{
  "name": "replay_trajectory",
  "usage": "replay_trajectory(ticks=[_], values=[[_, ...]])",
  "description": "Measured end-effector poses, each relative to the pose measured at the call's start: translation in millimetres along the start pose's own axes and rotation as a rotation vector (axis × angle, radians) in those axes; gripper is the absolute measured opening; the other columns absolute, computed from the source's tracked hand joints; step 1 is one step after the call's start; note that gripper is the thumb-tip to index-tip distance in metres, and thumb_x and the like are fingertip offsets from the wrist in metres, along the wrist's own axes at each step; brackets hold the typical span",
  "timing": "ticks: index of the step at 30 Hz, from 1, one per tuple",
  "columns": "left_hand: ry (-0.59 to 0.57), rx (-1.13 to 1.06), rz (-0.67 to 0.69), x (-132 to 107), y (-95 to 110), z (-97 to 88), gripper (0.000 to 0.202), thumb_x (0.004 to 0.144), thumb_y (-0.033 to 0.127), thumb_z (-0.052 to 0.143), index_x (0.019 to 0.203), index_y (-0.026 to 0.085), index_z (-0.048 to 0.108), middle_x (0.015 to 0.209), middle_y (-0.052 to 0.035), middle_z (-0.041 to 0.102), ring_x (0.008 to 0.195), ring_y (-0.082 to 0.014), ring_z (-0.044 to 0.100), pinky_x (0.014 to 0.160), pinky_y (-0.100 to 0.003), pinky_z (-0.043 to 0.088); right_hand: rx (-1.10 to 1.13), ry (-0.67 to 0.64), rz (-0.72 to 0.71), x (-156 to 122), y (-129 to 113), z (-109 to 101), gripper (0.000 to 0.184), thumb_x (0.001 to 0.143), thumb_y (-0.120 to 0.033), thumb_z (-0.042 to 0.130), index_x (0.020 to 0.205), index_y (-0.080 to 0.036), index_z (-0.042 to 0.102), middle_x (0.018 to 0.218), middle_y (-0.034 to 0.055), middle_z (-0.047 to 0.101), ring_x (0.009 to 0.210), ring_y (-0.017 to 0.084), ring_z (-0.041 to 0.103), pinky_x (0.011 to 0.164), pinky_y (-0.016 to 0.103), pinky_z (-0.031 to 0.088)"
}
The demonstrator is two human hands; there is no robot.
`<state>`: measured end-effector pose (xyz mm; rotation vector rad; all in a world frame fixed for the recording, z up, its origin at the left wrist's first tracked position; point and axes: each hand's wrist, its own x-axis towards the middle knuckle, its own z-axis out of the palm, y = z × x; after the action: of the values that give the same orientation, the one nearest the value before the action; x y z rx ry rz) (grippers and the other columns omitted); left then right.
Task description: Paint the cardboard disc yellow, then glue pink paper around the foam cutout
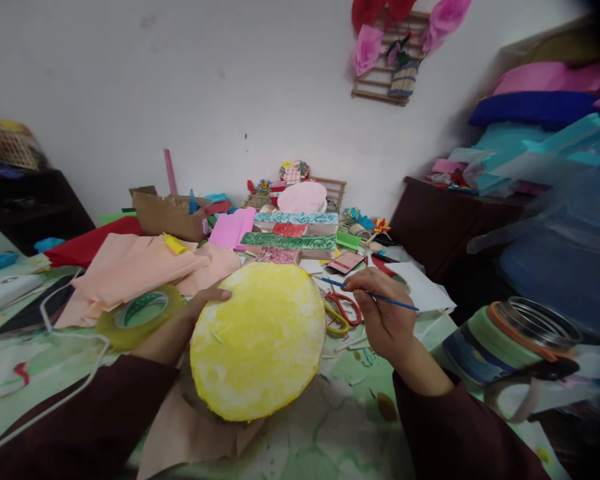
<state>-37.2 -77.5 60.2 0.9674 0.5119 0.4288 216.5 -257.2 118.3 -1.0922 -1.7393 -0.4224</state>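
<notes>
A round disc painted yellow (258, 339) stands tilted in front of me on a peach sheet of paper (190, 433). My left hand (189, 319) grips the disc's left upper edge, thumb on the rim, fingers hidden behind it. My right hand (384, 312) is closed in a pinch on a thin blue paintbrush (375, 295) that points left, its tip just right of the disc's upper rim. Red and yellow scissors (341, 312) lie on the table between the disc and my right hand.
A roll of clear tape (139, 315) lies left of the disc on peach fabric (130, 270). Painted blocks (293, 239), a cardboard box (167, 213) and a pink disc (303, 197) crowd the back. A striped jar (510, 340) stands at right. A white cable (75, 363) loops at left.
</notes>
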Motion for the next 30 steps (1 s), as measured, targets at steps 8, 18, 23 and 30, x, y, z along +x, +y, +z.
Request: replay_trajectory(ticks=[8,18,23,30], values=[[0.105,-0.017,-0.082,-2.0,2.3,-0.2,0.072,0.067,0.029,0.07,0.136,0.013,0.055,0.093,-0.0162,0.077,0.086,-0.0403,0.072,0.072,-0.048,0.058,0.005,0.016,-0.017,0.4,-1.7,-1.4,0.013,0.093,-0.012,0.047,0.092,-0.02,0.057,0.079,0.0025,0.063,0.074,0.016,0.059,0.067,0.03,0.046],[0.198,-0.025,-0.138,5.8,10.9,-8.4,0.073,0.057,0.025,0.072,0.128,0.014,0.061,0.075,-0.0129,0.076,0.068,-0.0379,0.072,0.059,-0.045,0.06,-0.002,0.013,-0.04,1.3,-6.0,-4.4,0.013,0.092,-0.011,0.048,0.093,-0.02,0.057,0.078,0.002,0.063,0.075,0.016,0.06,0.069,0.029,0.046],[0.223,-0.038,-0.074,8.3,12.0,-8.4,0.074,0.054,0.022,0.073,0.127,0.012,0.061,0.074,-0.0143,0.076,0.063,-0.0359,0.072,0.055,-0.042,0.059,-0.001,0.009,-0.041,2.0,-6.1,-4.3,0.014,0.091,-0.01,0.047,0.093,-0.02,0.057,0.079,0.0026,0.063,0.075,0.016,0.06,0.068,0.03,0.046],[0.261,-0.038,-0.037,9.3,16.6,-1.4,0.089,0.052,0.022,0.071,0.137,0.008,0.05,0.083,-0.0178,0.076,0.07,-0.0406,0.072,0.062,-0.051,0.059,0.007,0.013,-0.036,1.9,-7.5,-4.7,0.014,0.091,-0.01,0.047,0.092,-0.021,0.057,0.078,0.0025,0.062,0.075,0.017,0.059,0.068,0.031,0.046]])
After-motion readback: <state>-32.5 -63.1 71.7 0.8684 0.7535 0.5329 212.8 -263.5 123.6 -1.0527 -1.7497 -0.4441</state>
